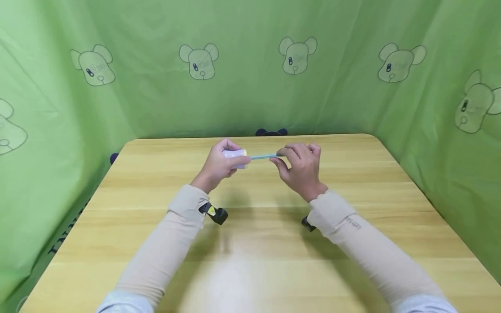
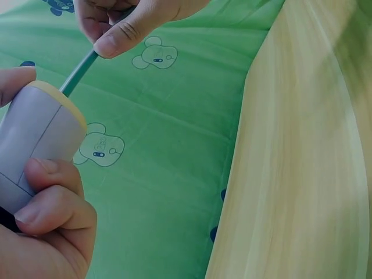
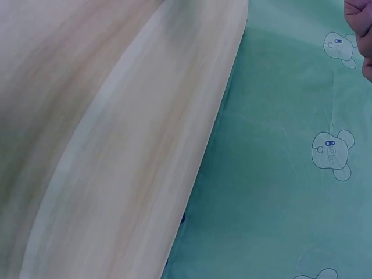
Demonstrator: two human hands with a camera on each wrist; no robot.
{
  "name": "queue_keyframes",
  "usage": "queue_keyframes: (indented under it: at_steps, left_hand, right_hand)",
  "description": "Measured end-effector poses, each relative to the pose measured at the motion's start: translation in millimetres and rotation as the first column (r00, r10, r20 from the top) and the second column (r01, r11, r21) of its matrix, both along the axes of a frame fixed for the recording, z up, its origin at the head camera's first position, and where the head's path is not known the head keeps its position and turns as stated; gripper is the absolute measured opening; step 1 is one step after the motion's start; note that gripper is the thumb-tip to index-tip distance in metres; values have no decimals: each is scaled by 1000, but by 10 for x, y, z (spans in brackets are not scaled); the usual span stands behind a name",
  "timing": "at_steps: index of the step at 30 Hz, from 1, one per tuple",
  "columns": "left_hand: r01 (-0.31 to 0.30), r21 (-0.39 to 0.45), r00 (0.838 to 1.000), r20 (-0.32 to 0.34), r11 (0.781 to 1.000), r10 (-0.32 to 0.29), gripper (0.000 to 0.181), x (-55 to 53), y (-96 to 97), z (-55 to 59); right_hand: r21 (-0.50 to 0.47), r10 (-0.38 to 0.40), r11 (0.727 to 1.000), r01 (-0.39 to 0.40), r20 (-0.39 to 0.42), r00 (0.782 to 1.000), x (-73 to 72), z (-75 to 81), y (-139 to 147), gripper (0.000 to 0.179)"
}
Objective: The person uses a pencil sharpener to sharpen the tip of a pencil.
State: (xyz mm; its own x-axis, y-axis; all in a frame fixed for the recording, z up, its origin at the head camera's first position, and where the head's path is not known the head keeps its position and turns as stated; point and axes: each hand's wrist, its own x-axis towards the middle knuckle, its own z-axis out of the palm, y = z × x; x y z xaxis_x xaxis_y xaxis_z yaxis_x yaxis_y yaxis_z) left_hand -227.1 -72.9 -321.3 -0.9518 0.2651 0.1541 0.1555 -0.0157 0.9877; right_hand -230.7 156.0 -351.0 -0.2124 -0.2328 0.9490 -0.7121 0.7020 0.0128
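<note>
One pale cylinder [image 1: 233, 153] sits at centre frame, gripped by the left hand [image 1: 218, 163]; just right of it, the right hand [image 1: 301, 167] pinches one teal stick [image 1: 262, 156] reaching the cylinder's yellow rim [image 2: 74, 110]. Apparent step: working the stick at that rim; next move calls for steady, straight alignment.
</note>
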Motion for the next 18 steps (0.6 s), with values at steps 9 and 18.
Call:
queue_keyframes:
  at_steps: [9,18]
  left_hand:
    - [0,-15,999,35,1000,0,32,-12,49,-8]
    - [21,-15,999,27,1000,-21,32,-73,115,-53]
  right_hand:
    - [-20,-20,1000,20,-3,1000,-31,-52,30,42]
    - [25,-34,999,34,-25,999,-66,-95,129,39]
